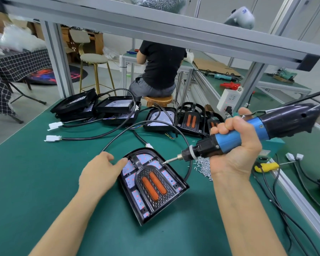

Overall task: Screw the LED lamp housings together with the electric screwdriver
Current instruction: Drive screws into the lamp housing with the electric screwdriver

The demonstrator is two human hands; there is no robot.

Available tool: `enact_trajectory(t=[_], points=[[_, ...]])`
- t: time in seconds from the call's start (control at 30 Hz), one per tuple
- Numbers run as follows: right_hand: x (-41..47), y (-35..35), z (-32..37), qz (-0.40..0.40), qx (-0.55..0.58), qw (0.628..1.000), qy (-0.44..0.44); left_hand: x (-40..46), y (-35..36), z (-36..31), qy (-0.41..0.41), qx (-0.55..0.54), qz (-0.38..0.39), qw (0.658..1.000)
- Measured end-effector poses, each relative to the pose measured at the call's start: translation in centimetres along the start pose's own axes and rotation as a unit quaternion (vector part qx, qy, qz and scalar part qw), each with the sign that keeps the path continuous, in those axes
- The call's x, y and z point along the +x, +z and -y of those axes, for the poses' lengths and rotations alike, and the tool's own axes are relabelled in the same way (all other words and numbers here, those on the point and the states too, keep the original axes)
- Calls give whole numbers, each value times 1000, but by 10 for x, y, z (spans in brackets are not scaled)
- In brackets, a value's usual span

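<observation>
Head: R hand (235, 143) fisted round screwdriver (229, 143), tilted down-left.

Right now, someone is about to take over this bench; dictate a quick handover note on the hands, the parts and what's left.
Right hand grips the electric screwdriver, tilted, its bit tip at the upper right edge of the lamp housing.
Left hand is open, fingertips resting on the housing's upper left edge to steady it.
The housing lies face up on the green mat; loose screws are piled just right of it.
More housings wait at the far edge of the mat.
Done: cannot tell how many screws are in.
Left: drive this corner's screw, check the rest, then the waiting housings.
</observation>
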State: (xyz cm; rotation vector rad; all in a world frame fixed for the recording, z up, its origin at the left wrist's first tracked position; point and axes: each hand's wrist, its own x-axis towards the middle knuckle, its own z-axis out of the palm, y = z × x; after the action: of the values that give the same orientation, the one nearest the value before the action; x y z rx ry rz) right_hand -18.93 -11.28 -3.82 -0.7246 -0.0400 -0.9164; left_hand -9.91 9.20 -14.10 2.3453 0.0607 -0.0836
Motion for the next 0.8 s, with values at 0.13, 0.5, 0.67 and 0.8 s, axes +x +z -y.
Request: enact_trajectory(t=[0.13,0.5,0.67,0.8], points=[[5,3,-21,-2,-23,1000,6,7,6,-13,22,116,5,993],[12,4,-56,18,-115,993,-17,14,18,-9,-25,-213,54,975],[12,2,-59,30,-145,989,-24,8,24,-9,-38,-315,95,944],[12,2,-61,42,-158,986,-23,5,25,-10,-28,-336,103,936]])
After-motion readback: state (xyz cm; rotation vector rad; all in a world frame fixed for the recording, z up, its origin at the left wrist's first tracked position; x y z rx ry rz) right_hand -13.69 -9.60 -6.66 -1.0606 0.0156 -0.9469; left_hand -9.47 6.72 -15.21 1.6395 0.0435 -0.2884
